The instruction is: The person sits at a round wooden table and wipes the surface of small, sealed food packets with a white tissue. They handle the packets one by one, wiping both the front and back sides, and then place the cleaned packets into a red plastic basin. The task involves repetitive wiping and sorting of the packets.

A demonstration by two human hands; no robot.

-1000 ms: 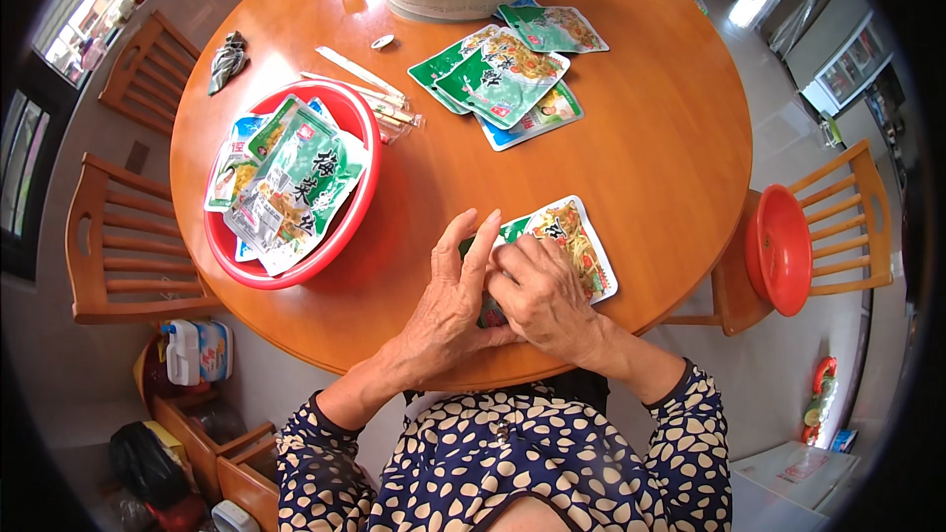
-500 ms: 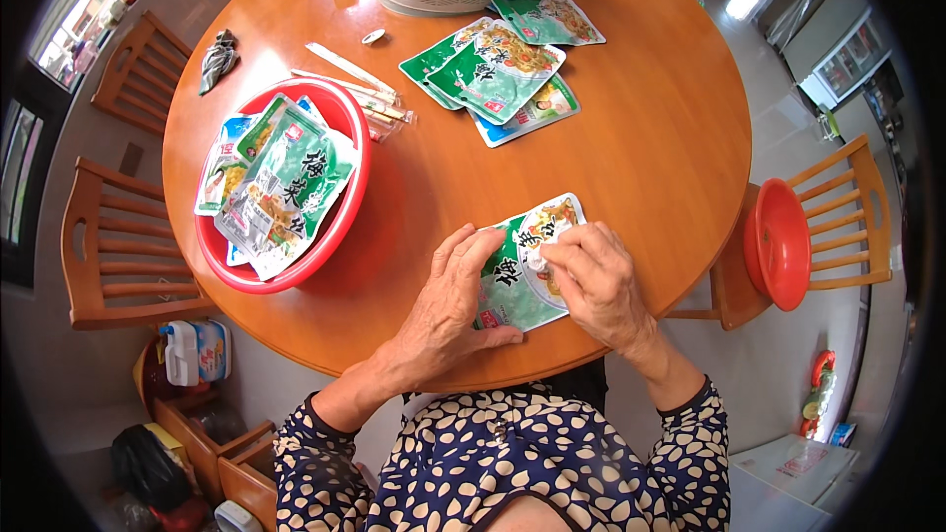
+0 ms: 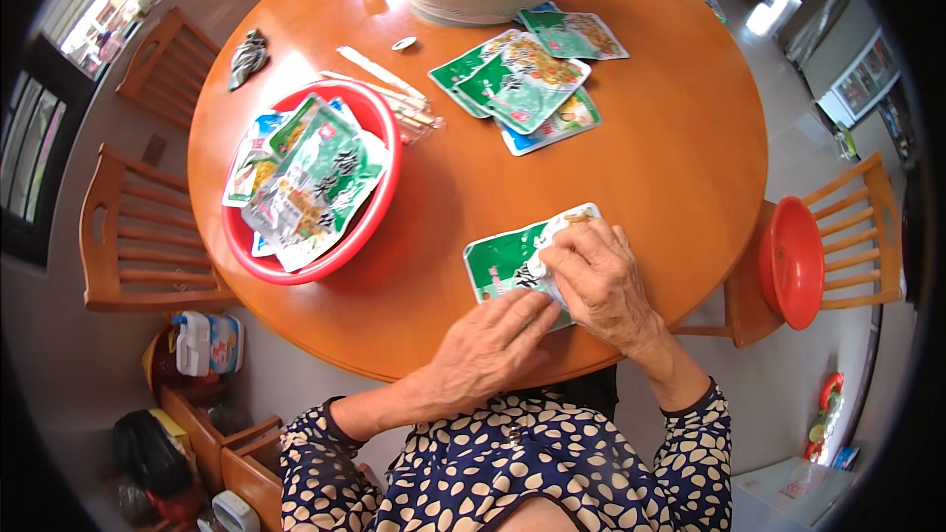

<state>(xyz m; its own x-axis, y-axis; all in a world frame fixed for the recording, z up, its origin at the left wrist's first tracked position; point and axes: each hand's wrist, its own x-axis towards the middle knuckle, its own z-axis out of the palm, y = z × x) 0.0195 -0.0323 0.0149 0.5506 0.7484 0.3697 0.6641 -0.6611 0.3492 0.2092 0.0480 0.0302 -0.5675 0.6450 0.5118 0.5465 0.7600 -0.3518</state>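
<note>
fingers of right hand [image 3: 611,286] pinched on white wad [image 3: 537,264], left hand's [image 3: 483,347] extended, over green packet [image 3: 498,258] by near edge of round wooden table [image 3: 680,177]; red basin [image 3: 393,177] left, slatted chair [image 3: 148,298], grey floor [image 3: 778,394].

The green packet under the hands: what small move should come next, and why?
Probably slide the white wad left across the green packet: the right hand pinches it near the middle, the left hand lies over the near edge, and the packet's left end is uncovered.
</note>
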